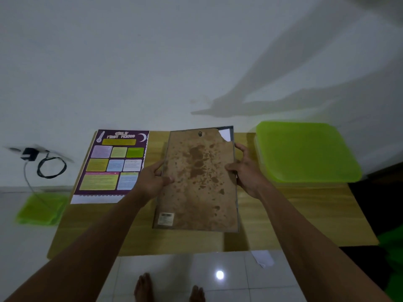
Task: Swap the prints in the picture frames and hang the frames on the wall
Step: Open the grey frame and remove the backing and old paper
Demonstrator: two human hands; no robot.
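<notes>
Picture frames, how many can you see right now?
1: the picture frame, back side up, held over the table between the left hand and right hand. Others may be out of view.

We cannot see the picture frame's front; only its stained backing faces us. Poster text too blurred to read. Both forearms cut by the picture's bottom edge.

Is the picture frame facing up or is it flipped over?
Flipped over. The picture frame shows its stained brown backing board with a hanging hole near the top, held by the left hand and right hand.
</notes>
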